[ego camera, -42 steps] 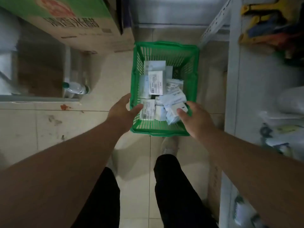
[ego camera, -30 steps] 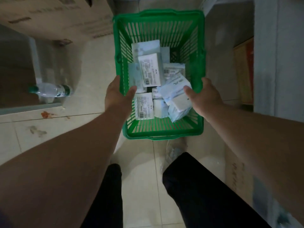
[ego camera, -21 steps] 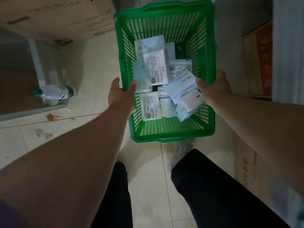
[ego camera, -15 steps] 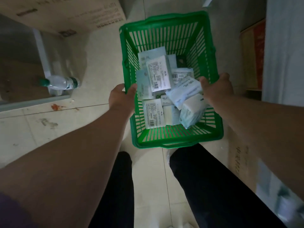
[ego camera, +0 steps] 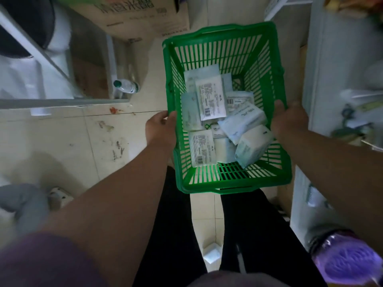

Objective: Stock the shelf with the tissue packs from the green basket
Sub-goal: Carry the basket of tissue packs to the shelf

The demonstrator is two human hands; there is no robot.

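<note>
At nine o'clock a pale tiled floor (ego camera: 62,141) fills the left of the view, smeared with dark scuffs and one small red stain (ego camera: 113,110). Above it, toward ten o'clock, a plastic bottle (ego camera: 126,86) with a green cap lies on the floor by a white metal frame (ego camera: 62,102), and a cardboard box (ego camera: 141,15) with printed characters sits at eleven o'clock.

The left hand (ego camera: 160,129) grips the left rim of the green basket (ego camera: 223,34), thumb hooked over the edge. The basket is held level above the floor at the centre, toward one o'clock, over the person's dark trousers (ego camera: 259,235). Tissue packs (ego camera: 210,98) lie jumbled inside it, some label up, one tilted against the right wall. The right hand (ego camera: 290,123) clamps the right rim, so the hands are apart, one on each side.

At three o'clock stands a pale shelf (ego camera: 310,79) with blurred goods on it.
</note>
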